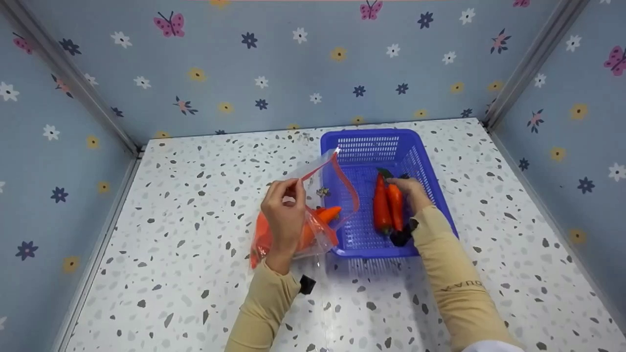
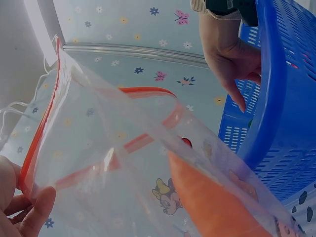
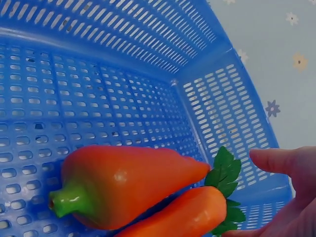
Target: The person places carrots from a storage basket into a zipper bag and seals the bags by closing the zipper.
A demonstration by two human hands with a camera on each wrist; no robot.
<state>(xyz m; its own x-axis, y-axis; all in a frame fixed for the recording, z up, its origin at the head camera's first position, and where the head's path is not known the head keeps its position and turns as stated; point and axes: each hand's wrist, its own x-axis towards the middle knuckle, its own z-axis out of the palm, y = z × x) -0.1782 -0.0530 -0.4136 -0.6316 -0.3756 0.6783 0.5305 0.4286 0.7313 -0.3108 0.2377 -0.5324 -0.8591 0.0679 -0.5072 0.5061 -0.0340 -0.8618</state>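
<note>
My left hand (image 1: 285, 208) pinches the edge of a clear zip bag (image 2: 94, 128) between thumb and fingers, and the bag's red-lined mouth gapes toward the basket. Inside the bag lies an orange carrot (image 1: 328, 214), its tip pointing to the mouth. In the blue basket (image 1: 337, 244), a red pepper (image 3: 133, 182) with a green stem lies beside an orange carrot (image 3: 192, 212). Green leaves (image 3: 224, 173) show at that carrot's rounded end. Close by these leaves is my right hand (image 3: 296, 187), its thumb and finger spread apart.
The basket has slotted walls and stands on a speckled table (image 1: 186, 220), right of the bag. Flower-patterned panels (image 1: 293, 63) enclose the table at the back and both sides. A black strap piece (image 1: 307, 284) shows at the left wrist.
</note>
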